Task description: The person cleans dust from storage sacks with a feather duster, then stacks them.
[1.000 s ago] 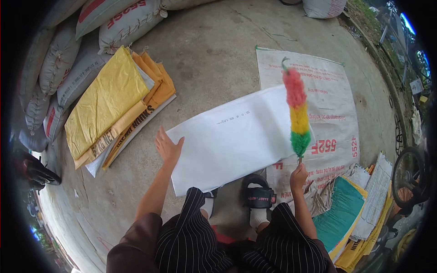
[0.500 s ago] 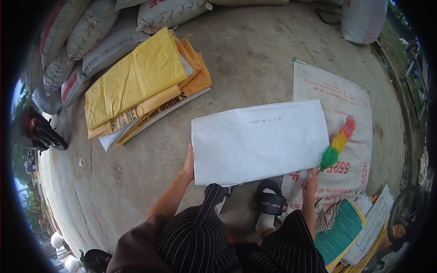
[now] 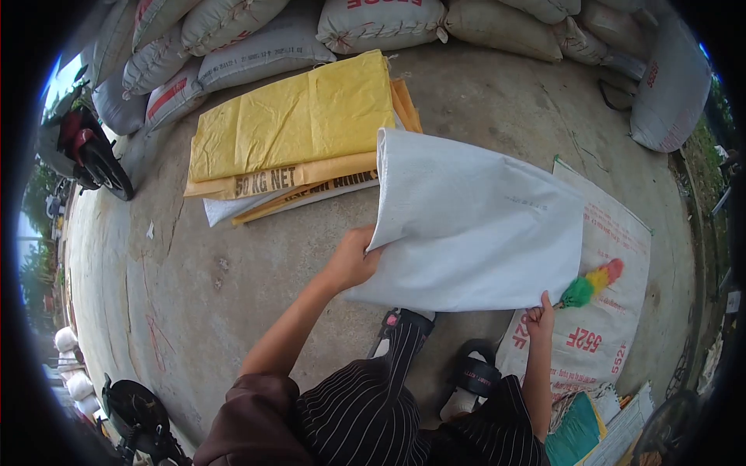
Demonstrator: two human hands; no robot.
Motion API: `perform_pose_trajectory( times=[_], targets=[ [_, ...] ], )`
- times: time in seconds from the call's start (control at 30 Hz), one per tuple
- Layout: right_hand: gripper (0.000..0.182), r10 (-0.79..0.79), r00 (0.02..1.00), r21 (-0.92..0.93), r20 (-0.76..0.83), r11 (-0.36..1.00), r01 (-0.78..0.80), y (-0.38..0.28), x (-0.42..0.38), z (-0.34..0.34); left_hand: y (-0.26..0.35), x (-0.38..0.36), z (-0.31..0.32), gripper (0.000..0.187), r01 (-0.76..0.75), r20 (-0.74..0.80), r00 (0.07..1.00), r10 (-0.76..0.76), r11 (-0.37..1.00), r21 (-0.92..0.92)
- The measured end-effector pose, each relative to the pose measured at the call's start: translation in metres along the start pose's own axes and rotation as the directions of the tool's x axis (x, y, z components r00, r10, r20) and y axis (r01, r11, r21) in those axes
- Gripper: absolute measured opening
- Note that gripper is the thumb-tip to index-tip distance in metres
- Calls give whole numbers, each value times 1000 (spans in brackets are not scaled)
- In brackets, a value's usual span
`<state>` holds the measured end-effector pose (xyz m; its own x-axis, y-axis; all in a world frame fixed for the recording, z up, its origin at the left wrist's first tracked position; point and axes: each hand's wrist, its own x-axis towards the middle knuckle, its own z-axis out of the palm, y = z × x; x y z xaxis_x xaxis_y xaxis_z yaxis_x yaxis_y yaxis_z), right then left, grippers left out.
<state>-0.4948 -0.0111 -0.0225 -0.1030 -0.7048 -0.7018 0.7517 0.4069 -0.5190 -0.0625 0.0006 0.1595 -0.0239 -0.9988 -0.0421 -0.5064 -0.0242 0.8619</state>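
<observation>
A folded white woven sack (image 3: 482, 221) is held up in front of me and bends at its left part. My left hand (image 3: 355, 259) is closed around its left edge, thumb hidden behind the fabric. At the sack's lower right corner, my right hand (image 3: 539, 317) is closed on the handle of a green, yellow and red duster (image 3: 592, 283), with the index finger against the sack's edge. The duster's head overlaps a flat printed sack (image 3: 614, 318) on the floor to the right.
A stack of folded yellow sacks (image 3: 295, 116) lies ahead on the left. Filled sacks (image 3: 381, 23) line the back, and one stands upright (image 3: 672, 93) at right. A motorbike (image 3: 93, 151) is at far left. More folded sacks (image 3: 579, 431) lie near my right leg.
My left hand has lifted the white sack's left end and bent it; it now overlaps the yellow stack. The duster's tip has turned further to the right. The view has shifted.
</observation>
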Motion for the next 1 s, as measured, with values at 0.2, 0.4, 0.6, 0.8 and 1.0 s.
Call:
perform_pose_trajectory(
  times=[0.2,0.4,0.6,0.8,1.0],
  targets=[
    [18,0,974,-178,228,983,42,9,-38,184,23,-14,-172,27,129,-510,855,-92,991,37],
    [40,94,896,-587,435,784,203,18,-90,283,-84,24,-377,50,311,-564,817,-120,915,256],
    [36,233,912,-807,337,571,152,31,-100,222,-166,64,-304,62,673,-752,659,-28,468,572],
    [25,165,962,-822,216,563,88,36,-93,149,-182,112,-151,65,290,-380,878,291,307,906],
    [23,133,982,-764,134,644,17,33,-101,114,-212,118,-183,50,313,-449,866,222,459,832]
  ],
)
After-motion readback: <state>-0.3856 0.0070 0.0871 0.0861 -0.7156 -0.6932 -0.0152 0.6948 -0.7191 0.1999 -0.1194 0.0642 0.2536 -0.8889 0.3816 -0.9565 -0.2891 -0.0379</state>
